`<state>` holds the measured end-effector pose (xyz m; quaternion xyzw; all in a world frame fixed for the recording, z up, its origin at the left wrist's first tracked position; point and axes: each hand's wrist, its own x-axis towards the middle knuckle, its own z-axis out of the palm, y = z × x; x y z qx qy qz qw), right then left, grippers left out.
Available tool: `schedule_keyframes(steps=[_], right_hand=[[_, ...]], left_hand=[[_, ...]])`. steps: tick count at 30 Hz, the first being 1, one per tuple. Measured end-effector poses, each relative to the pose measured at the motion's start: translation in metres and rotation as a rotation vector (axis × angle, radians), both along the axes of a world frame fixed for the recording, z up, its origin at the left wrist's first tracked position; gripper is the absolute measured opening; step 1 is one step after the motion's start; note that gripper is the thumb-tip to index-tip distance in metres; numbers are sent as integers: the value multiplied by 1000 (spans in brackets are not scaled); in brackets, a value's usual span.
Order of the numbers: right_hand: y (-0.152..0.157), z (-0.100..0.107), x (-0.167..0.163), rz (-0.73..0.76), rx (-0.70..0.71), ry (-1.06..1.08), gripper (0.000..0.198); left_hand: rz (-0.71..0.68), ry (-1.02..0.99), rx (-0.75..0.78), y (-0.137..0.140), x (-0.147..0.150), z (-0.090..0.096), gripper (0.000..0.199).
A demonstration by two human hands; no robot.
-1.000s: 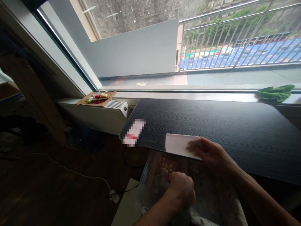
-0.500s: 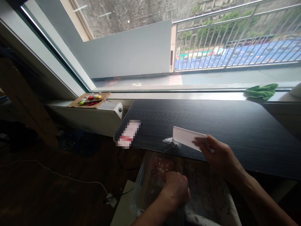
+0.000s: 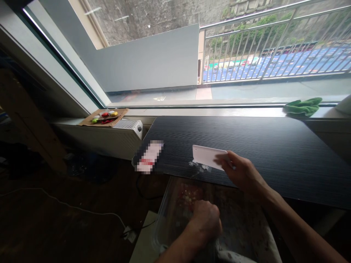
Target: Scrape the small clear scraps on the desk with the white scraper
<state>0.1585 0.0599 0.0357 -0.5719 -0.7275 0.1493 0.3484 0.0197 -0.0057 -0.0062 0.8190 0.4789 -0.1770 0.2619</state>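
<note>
My right hand point(image 3: 242, 170) is closed around one end of a flat, pale, rounded-corner piece point(image 3: 207, 156) with a small hole near its far corner. It is tilted on its long edge, low over the dark table point(image 3: 233, 135). Small whitish scraps point(image 3: 201, 166) lie in a loose pile along its lower edge, near the table's front. Below the table edge, my left hand point(image 3: 206, 219) is a fist over a clear plastic tub point(image 3: 161, 223). Its fingertips are turned away, so what they grip is hidden. Small reddish and pale bits point(image 3: 189, 193) show inside the tub.
A blurred-out pale item with a red mark point(image 3: 150, 157) lies at the table's left end. On the sill are a green cloth point(image 3: 303, 106) and cardboard point(image 3: 89, 118) bearing colourful small things. A white cable point(image 3: 82, 208) crosses the dark floor at left.
My right hand has moved left with the pale piece, which now stands just behind the scraps. The scraps look slightly more spread. My left hand has stayed almost in place.
</note>
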Motion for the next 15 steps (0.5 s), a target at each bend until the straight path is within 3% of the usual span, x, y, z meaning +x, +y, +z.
schedule_keyframes(steps=[11,15], right_hand=[[28,7,-7,28,-25,-54,17],[42,9,-1,-53,-1,-108,18]], left_hand=[[17,5,-22,1,-1,7,29],[17,24,-23,1,1,2,29]])
